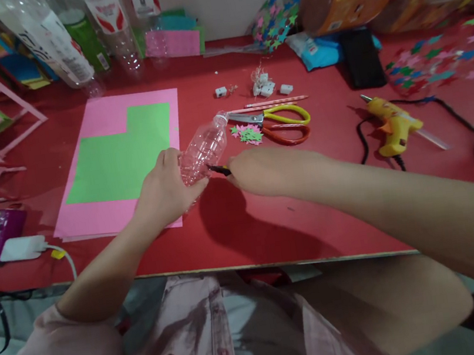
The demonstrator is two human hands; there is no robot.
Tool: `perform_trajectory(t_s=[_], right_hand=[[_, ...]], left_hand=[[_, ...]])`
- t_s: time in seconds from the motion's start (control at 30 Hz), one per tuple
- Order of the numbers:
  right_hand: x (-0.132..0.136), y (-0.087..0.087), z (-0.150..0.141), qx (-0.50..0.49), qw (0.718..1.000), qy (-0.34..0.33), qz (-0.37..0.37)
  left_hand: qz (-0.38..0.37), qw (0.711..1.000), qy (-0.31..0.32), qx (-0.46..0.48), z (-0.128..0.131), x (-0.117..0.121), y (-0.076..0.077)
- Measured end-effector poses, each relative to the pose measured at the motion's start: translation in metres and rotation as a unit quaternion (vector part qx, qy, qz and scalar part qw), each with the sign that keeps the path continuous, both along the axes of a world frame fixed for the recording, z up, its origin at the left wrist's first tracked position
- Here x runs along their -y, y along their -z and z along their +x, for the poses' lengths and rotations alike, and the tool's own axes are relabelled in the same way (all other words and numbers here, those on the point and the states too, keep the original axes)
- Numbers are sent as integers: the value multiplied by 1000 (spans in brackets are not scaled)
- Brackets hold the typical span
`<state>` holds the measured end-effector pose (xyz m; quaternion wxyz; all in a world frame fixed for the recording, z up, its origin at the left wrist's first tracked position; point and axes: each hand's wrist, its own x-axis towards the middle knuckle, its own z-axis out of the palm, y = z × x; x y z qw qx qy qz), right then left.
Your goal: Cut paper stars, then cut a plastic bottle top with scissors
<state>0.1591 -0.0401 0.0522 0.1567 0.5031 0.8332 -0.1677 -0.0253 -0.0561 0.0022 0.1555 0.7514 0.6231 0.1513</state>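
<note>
My left hand (163, 191) is wrapped around the bottom end of a clear plastic bottle (205, 146) that lies tilted over the red table (270, 220), its neck pointing up and right. My right hand (258, 171) is closed on a thin black pen-like tool (219, 170), whose tip touches the side of the bottle near my left hand. I cannot make out whether it is a pen or a blade.
Pink paper (103, 117) with a green sheet (127, 155) lies left. Right of the bottle are scissors (284, 123), paper stars (249, 134), a pink pencil (274, 102) and a yellow glue gun (394, 127) with its cord. Empty bottles (65, 43) stand at the back.
</note>
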Motion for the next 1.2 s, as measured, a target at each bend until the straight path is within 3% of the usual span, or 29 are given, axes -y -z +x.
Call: perform_trajectory(t_s=[0.33, 0.5, 0.63, 0.73, 0.83, 1.0, 1.1, 1.2], right_hand=[[1, 19, 7, 14, 1000, -1, 14], [9, 2, 4, 42, 998, -23, 51], [8, -12, -2, 109, 990, -87, 14], [0, -7, -2, 78, 991, -100, 47], [-3, 2, -2, 85, 988, -99, 81], [-2, -3, -2, 99, 964, -193, 155], [-3, -18, -5, 136, 968, -191, 93], [-4, -29, -10, 113, 985, -127, 34]], left_hand=[[-49, 996, -30, 74, -11, -11, -1], [-87, 988, -31, 126, -14, -11, 2], [-28, 999, -17, 30, -10, -6, -1], [25, 997, -4, -66, -8, -3, -8], [8, 994, 8, -112, -6, 0, -14], [-28, 984, 6, -176, 0, 4, -14], [-18, 984, 15, -177, 4, 5, -10], [-7, 984, 29, -177, 8, 6, -6]])
